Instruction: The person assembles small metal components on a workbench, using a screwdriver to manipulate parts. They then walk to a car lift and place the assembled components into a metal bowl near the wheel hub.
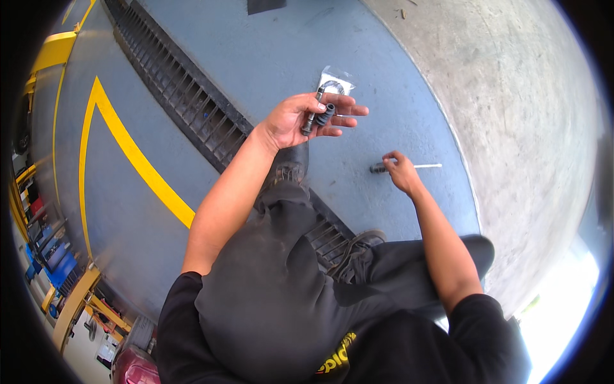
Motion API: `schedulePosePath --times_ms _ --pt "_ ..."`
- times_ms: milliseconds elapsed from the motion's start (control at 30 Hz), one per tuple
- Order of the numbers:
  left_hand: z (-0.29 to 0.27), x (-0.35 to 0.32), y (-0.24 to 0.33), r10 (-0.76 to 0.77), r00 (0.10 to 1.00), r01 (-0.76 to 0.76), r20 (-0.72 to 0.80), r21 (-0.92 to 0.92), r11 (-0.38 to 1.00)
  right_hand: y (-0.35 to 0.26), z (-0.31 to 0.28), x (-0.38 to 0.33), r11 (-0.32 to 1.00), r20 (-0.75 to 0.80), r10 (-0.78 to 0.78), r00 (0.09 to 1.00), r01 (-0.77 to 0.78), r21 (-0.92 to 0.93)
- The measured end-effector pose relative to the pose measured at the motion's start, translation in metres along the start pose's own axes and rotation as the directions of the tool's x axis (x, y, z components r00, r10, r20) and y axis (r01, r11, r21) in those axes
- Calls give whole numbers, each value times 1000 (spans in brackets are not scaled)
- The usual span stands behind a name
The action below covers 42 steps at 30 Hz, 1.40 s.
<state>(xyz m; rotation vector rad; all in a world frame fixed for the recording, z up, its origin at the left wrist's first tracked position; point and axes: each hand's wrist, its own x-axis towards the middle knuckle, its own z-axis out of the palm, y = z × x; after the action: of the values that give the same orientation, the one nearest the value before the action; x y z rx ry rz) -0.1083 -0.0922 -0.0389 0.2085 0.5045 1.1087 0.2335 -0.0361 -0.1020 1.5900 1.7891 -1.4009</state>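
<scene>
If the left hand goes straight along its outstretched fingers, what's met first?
Nothing visible: beyond the left hand the way looks free over the blue floor toward the pale concrete, though hand height is unclear.

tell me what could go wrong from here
The left hand has its fingers spread, so the dark pin or ribbed black boot might slip out. If dropped, either could perhaps fall into the slotted drain grate nearby. The screwdriver at the right hand might roll away if knocked or let go.
</scene>
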Motion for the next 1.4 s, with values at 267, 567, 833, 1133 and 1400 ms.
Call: schedulePosePath --times_ms 267,567,833,1133,1400 --pt "0 0 0 -32 999 32 -16 -33 999 12 2 -3 979 13 182 983 -182 92" --pt "-2 1 -1 -36 998 35 -56 -11 999 47 25 1 982 -101 118 988 -131 -137" --pt "-11 1 -4 -8 999 7 -40 -44 999 48 29 -4 955 -129 296 946 -292 51" --pt "-1 4 -6 27 968 -51 -249 -93 994 2 16 23 939 -213 -143 967 64 -337" --pt "-2 2 -3 26 967 -48 -254 -84 995 -60 15 67 938 -183 -314 932 274 -213"
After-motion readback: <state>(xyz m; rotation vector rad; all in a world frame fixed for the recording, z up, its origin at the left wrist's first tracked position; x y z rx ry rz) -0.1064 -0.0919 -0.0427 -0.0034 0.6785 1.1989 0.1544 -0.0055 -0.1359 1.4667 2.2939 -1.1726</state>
